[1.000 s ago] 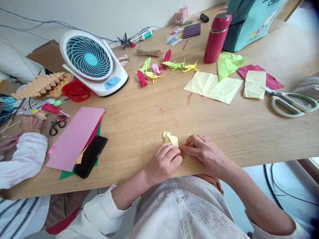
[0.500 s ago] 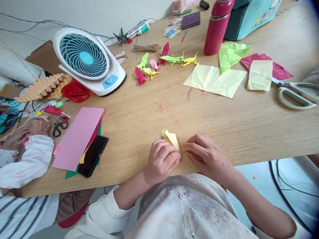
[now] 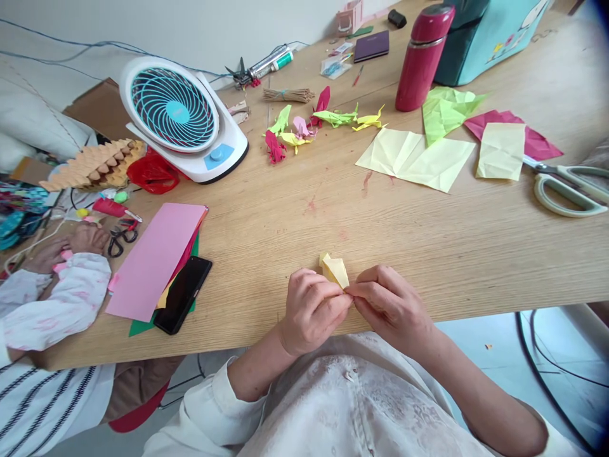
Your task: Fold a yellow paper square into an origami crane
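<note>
A small piece of folded yellow paper sticks up above my fingers, close to the table's front edge. My left hand is closed around its lower part, which the fingers hide. From the other side my right hand pinches at the paper's lower corner, its fingertips touching those of the left. Farther back on the table lie several folded paper figures in green, pink, red and yellow, among them a yellow figure. A creased pale yellow sheet lies to their right.
Scissors and creased paper lie at the right, below a red bottle and a teal bag. At the left are a fan, a pink sheet stack, a phone and another person's hands.
My right hand has closed the small gap to the left hand, and its fingertips now meet the folded paper. The whole view has shifted slightly.
</note>
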The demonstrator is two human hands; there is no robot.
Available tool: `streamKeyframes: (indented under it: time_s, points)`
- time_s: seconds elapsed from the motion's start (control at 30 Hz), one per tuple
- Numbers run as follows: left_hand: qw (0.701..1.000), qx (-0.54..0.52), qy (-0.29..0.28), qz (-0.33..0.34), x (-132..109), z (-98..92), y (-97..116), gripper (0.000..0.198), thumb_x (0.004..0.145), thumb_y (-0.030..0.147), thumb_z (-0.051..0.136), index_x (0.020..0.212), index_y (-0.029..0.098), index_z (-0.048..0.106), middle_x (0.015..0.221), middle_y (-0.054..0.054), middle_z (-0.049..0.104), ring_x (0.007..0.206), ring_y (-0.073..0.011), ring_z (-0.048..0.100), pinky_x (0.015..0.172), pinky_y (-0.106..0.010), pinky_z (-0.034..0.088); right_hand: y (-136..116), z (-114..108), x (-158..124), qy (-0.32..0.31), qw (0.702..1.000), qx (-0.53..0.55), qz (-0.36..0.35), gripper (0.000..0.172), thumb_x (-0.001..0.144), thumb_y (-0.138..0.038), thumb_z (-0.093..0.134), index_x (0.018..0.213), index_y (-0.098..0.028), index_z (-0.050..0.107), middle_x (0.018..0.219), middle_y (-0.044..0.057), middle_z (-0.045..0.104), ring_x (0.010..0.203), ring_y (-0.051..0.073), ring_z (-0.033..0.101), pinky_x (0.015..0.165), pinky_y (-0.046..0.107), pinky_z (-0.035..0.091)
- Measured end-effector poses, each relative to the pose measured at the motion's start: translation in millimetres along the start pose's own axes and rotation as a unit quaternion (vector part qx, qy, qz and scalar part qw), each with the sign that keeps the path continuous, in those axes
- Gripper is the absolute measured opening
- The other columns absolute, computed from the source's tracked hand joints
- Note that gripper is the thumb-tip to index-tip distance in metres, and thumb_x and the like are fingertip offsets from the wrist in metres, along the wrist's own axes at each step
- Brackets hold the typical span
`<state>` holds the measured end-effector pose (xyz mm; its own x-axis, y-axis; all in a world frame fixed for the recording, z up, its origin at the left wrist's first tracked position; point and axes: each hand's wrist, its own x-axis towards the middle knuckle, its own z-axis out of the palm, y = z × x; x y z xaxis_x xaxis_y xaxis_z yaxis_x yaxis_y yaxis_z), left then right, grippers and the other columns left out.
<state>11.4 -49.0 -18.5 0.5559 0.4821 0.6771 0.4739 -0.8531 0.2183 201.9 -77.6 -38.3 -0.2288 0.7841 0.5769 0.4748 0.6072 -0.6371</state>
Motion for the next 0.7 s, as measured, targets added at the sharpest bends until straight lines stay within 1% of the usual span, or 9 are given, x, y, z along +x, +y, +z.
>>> streamKeyframes:
  time_s: [0.07, 0.17, 0.23, 0.33, 0.37, 0.47, 0.53, 0.6, 0.7]
  points:
    - [1.000, -0.001, -0.001, 0.001, -0.6, 0.0, 0.6, 0.017, 0.085, 0.012, 0.069, 0.098, 0.022, 0.065, 0.087, -0.001, 0.070, 0.087, -0.0173, 0.058, 0.087, -0.038, 0.046, 1.0, -0.3, 0.2, -0.006, 1.000, -0.004, -0.003, 0.016, 0.093, -0.007, 0.058, 0.102, -0.019, 0.063, 0.091, 0.005, 0.060, 0.081, 0.015, 0.057, 0.070, 0.031, 0.044]
    - [1.000, -0.023, -0.011, -0.008, -1.5, -2.0, 1.9, 0.011, 0.087, 0.022, 0.070, 0.097, 0.021, 0.064, 0.087, -0.002, 0.070, 0.087, -0.0184, 0.058, 0.087, -0.039, 0.046, 2.7, -2.0, 0.3, -0.019, 0.999, -0.030, -0.026, 0.013, 0.093, -0.007, 0.058, 0.099, -0.018, 0.063, 0.091, 0.006, 0.061, 0.080, 0.015, 0.056, 0.070, 0.031, 0.042]
    - [0.998, -0.055, -0.023, -0.032, -0.7, -5.3, 0.5, 0.011, 0.091, 0.028, 0.064, 0.098, 0.020, 0.063, 0.089, -0.004, 0.070, 0.087, -0.0196, 0.059, 0.085, -0.039, 0.048, 4.1, -4.1, 0.1, -0.036, 0.996, -0.067, -0.052, 0.012, 0.093, -0.007, 0.058, 0.098, -0.017, 0.062, 0.091, 0.006, 0.062, 0.079, 0.015, 0.055, 0.071, 0.033, 0.041]
    - [0.993, -0.055, -0.062, -0.086, 3.8, -11.2, -8.4, 0.016, 0.095, 0.019, 0.055, 0.107, 0.019, 0.065, 0.100, -0.007, 0.071, 0.094, -0.0194, 0.062, 0.085, -0.038, 0.049, 6.2, -8.1, -0.8, -0.059, 0.987, -0.125, -0.080, 0.011, 0.094, -0.007, 0.057, 0.095, -0.017, 0.062, 0.089, 0.006, 0.064, 0.075, 0.015, 0.053, 0.071, 0.033, 0.039]
    - [0.992, -0.039, -0.081, -0.085, 5.9, -12.7, -13.0, 0.021, 0.095, 0.014, 0.054, 0.111, 0.019, 0.065, 0.106, -0.007, 0.072, 0.099, -0.0194, 0.063, 0.089, -0.037, 0.050, 6.9, -9.3, -1.3, -0.067, 0.984, -0.139, -0.085, 0.012, 0.094, -0.007, 0.056, 0.094, -0.017, 0.062, 0.088, 0.006, 0.064, 0.075, 0.015, 0.052, 0.071, 0.033, 0.039]
    - [0.986, -0.020, -0.161, -0.022, 11.1, -14.0, -27.6, 0.033, 0.094, 0.006, 0.050, 0.122, 0.018, 0.064, 0.125, -0.008, 0.070, 0.124, -0.0222, 0.059, 0.102, -0.040, 0.048, 8.8, -12.1, -3.5, -0.094, 0.977, -0.162, -0.097, 0.015, 0.094, -0.005, 0.053, 0.092, -0.016, 0.062, 0.089, 0.006, 0.066, 0.078, 0.016, 0.054, 0.073, 0.033, 0.039]
    - [0.978, -0.009, -0.207, 0.022, 12.9, -12.3, -35.0, 0.038, 0.095, 0.005, 0.048, 0.129, 0.016, 0.061, 0.132, -0.009, 0.067, 0.132, -0.0228, 0.054, 0.108, -0.042, 0.046, 10.0, -13.5, -4.8, -0.115, 0.974, -0.167, -0.099, 0.016, 0.094, -0.004, 0.051, 0.091, -0.016, 0.062, 0.091, 0.007, 0.066, 0.080, 0.017, 0.055, 0.074, 0.033, 0.040]
    - [0.971, 0.003, -0.233, 0.052, 13.5, -9.7, -39.4, 0.039, 0.097, 0.007, 0.046, 0.133, 0.015, 0.058, 0.135, -0.009, 0.066, 0.134, -0.0220, 0.053, 0.110, -0.042, 0.045, 11.0, -14.6, -5.6, -0.134, 0.972, -0.167, -0.094, 0.018, 0.096, -0.004, 0.048, 0.091, -0.016, 0.062, 0.091, 0.008, 0.066, 0.081, 0.017, 0.055, 0.074, 0.033, 0.041]
    - [0.963, 0.025, -0.252, 0.088, 14.4, -6.9, -41.8, 0.039, 0.098, 0.008, 0.046, 0.135, 0.013, 0.056, 0.137, -0.010, 0.064, 0.133, -0.0213, 0.055, 0.109, -0.041, 0.047, 12.0, -15.8, -5.9, -0.161, 0.970, -0.162, -0.088, 0.022, 0.097, -0.005, 0.045, 0.090, -0.016, 0.062, 0.091, 0.008, 0.065, 0.082, 0.018, 0.056, 0.074, 0.034, 0.040]
